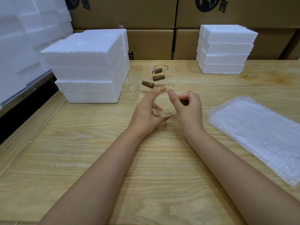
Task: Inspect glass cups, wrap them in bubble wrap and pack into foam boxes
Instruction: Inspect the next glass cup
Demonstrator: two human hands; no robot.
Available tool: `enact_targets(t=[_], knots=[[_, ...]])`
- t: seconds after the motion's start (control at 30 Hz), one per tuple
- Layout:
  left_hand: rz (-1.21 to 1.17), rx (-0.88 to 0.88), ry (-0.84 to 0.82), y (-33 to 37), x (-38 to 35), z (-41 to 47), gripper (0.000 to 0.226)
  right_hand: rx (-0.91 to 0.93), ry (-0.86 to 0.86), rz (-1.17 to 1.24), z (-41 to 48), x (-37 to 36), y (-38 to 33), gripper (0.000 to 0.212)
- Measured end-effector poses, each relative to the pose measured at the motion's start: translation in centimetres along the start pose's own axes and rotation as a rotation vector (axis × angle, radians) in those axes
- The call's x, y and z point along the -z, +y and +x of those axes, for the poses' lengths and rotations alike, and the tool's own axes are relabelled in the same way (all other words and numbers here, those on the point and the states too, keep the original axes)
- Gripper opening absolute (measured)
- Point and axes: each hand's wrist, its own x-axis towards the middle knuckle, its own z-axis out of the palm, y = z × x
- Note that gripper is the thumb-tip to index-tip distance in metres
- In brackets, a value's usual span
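Your left grip (146, 111) is curled round the glass cup (167, 110), which is held tilted over the middle of the tabletop (97, 143). Your right grip (188, 108) pinches the cup's rim with the thumb against curled fingers. More glass cups with brown handles (148, 84) stand near the far edge, between a stack of foam boxes (87, 67) at the far left corner and a smaller stack (225, 49) towards the far right, and the bubble wrap sheets (259, 132) lie along the right edge, well apart from both grips.
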Motion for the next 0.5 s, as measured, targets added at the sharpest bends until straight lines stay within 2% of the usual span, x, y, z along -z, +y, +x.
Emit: enact_targets(t=[0.2,0.37,0.5], knots=[[-0.003,-0.012,-0.005,-0.26,-0.24,-0.06,0.072,0.095,0.038,-0.171,-0.52,-0.74,-0.1,0.037],[0.024,-0.002,0.032,-0.37,-0.36,-0.17,0.07,0.175,-0.012,-0.34,-0.71,-0.69,-0.1,0.062],[0.05,-0.002,0.052,-0.28,-0.13,-0.26,0.065,0.266,-0.059,-0.479,-0.65,-0.55,0.17,0.07]])
